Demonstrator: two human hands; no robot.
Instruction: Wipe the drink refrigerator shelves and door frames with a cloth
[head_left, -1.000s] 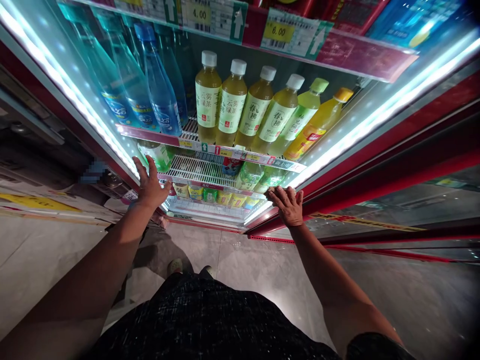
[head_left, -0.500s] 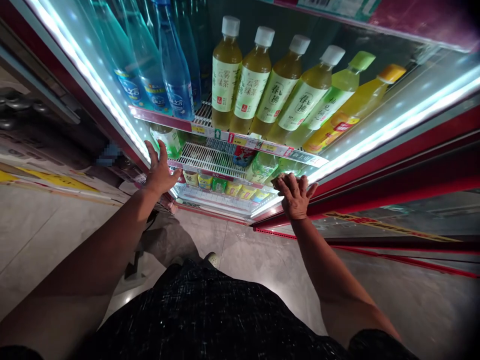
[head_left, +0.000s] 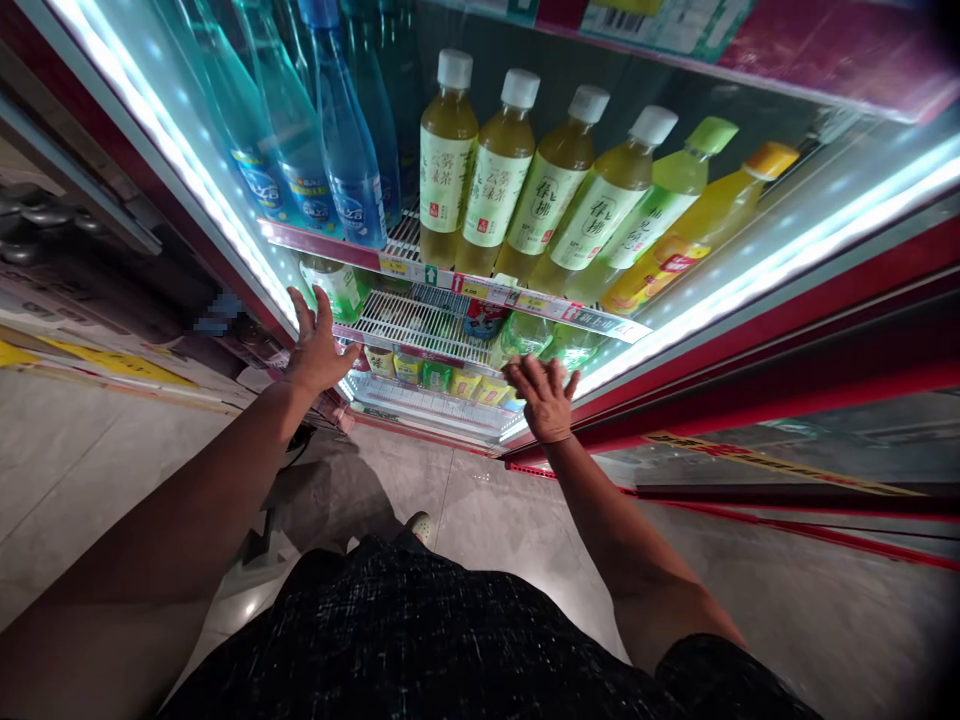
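My left hand (head_left: 319,345) is open with spread fingers, near the left edge of the lit drinks cooler, just in front of a green-labelled bottle (head_left: 337,285) on the second shelf. My right hand (head_left: 546,398) is open too, its fingers spread at the right end of that shelf. Green bottles (head_left: 525,335) stand behind its fingertips; whether the fingers touch the shelf edge I cannot tell. Between my hands lies the white wire shelf (head_left: 420,325). Above it, a row of white-capped tea bottles (head_left: 501,180) stands on the upper shelf.
Tall blue bottles (head_left: 352,170) fill the upper left, and a yellow bottle with an orange cap (head_left: 675,250) leans at the right. Small packs (head_left: 435,375) line a lower shelf. The red door frame (head_left: 750,400) stands at my right. Grey tiles (head_left: 480,500) cover the floor.
My right hand has moved left, away from the cooler's right edge and in front of the shelf. My left hand has stayed almost in place. The view has shifted slightly.
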